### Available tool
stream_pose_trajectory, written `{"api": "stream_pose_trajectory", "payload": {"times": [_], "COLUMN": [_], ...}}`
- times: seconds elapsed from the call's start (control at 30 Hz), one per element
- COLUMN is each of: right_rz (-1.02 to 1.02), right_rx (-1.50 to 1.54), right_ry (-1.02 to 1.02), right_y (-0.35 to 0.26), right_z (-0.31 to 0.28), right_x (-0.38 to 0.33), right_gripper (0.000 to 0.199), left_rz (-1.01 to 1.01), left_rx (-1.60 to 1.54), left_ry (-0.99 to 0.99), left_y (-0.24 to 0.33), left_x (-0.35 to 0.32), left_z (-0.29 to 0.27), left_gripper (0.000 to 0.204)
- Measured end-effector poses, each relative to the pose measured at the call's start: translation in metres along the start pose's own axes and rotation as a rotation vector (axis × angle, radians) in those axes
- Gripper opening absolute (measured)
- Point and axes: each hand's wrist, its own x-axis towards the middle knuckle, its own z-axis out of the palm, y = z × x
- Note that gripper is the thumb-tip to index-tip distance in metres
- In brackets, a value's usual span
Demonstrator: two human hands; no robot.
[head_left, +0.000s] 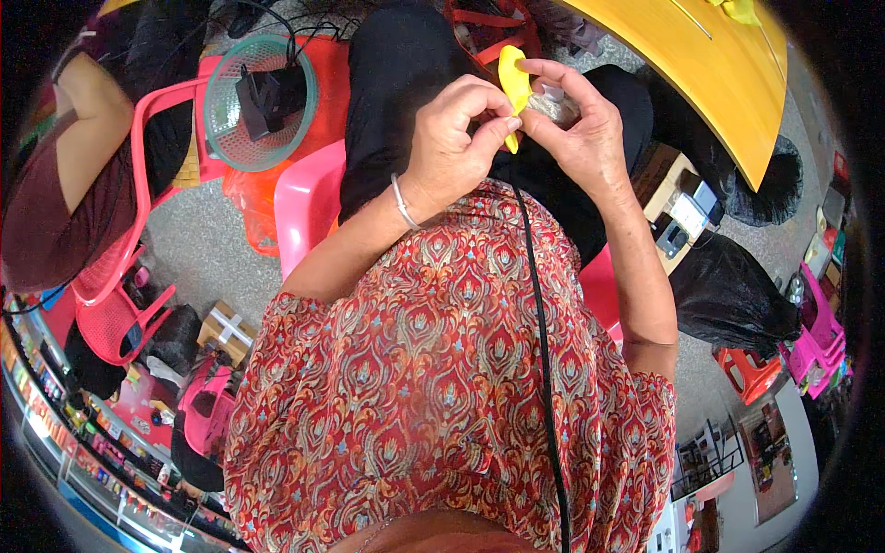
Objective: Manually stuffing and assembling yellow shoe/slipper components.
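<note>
Two hands over the lap, both on one floppy yellow piece (513, 81). Left hand (454, 129) has its lower part pinched tight, thumb against finger. Right hand (587, 132) is half curled, index and thumb gripping its right edge. Just behind sits a clear bag (556, 108), contents too blurry to tell. Farther out: teal basket (219, 115) left, yellow bench (714, 88) upper right.

Pinching with left hand (461, 138) and right hand (587, 138) close together, fingers (487, 98) curled, bare forearms (634, 249) angled inward, elbows (653, 343) bent
</note>
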Motion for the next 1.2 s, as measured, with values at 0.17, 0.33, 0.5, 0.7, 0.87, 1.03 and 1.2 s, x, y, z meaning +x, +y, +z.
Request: {"api": "stream_pose_trajectory", "payload": {"times": [0.17,0.33,0.5,0.7,0.87,1.03,1.2], "right_rz": [0.013,0.045,0.166,0.238,0.002,-0.123,-0.203], "right_rx": [-0.099,-0.050,0.129,0.451,-0.118,-0.270,-0.200], "right_ry": [0.104,0.130,0.134,0.033,0.189,0.238,0.122], "right_y": [0.001,0.020,0.013,0.011,-0.003,-0.003,-0.004], "right_z": [0.004,0.001,-0.005,-0.011,-0.007,-0.008,-0.011], "right_x": [0.000,-0.003,0.000,0.004,0.005,0.005,0.005], "right_gripper": [0.037,0.027,0.019,0.025,0.028,0.019,0.015], "left_rz": [0.025,-0.107,-0.277,-0.638,-0.620,-0.608,-0.645], "left_rx": [0.113,-0.082,-0.424,-0.975,-0.989,-0.856,-0.914], "left_ry": [0.064,0.029,0.030,-0.157,-0.166,-0.147,-0.125], "left_y": [-0.004,-0.013,-0.019,-0.023,-0.011,-0.004,-0.011], "left_x": [0.004,0.004,0.014,0.028,0.019,0.014,0.011], "left_z": [0.004,0.015,0.005,0.006,0.007,0.008,0.004], "left_gripper": [0.011,0.010,0.016,0.031,0.034,0.031,0.033]}}
